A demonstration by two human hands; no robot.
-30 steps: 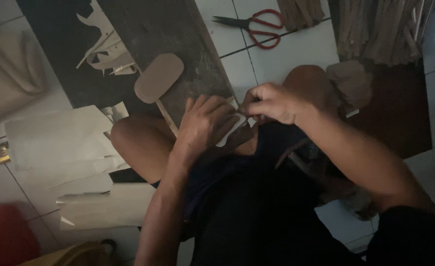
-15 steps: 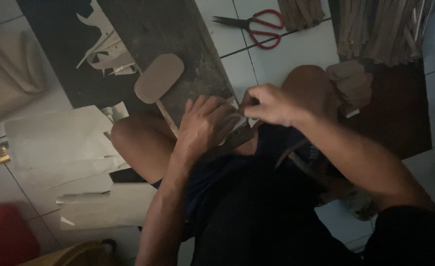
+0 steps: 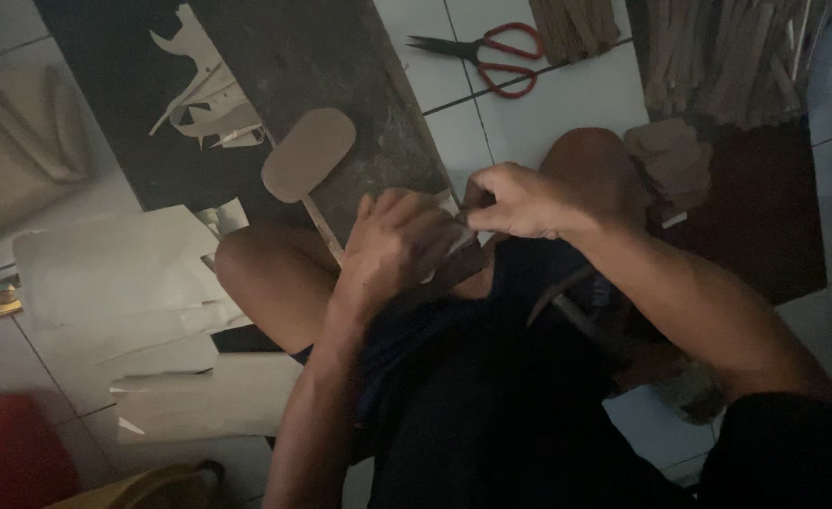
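Pale, thin material, most likely a small paper or card strip [image 3: 453,240], sits pinched between the 2 hands just above the person's lap, between the raised knees; it is too dim to tell its exact shape. The left hand [image 3: 399,247] curls over it from the near side, fingers bent and closed around the piece, seemingly to steady it, while the right hand [image 3: 518,200] grips its far end with thumb and fingertips clenched, as if pulling or folding against the other hand's hold. Working low over the lap keeps the piece close to the eyes in this poor light. Within easy reach on the tiled floor [image 3: 576,104] lie 1 pair of red-handled scissors [image 3: 486,55], blades pointing left, and 1 oval brown paddle on a stick [image 3: 307,155] resting on a dark board [image 3: 340,57], beside a scatter of pale offcuts [image 3: 204,99]. A stack of small brown cut pieces [image 3: 670,160] lies next to the right knee, and 2 bundles of thin wooden sticks [image 3: 727,57] sit at the top edge. About 3 pale sheets [image 3: 114,269] overlap on the left.
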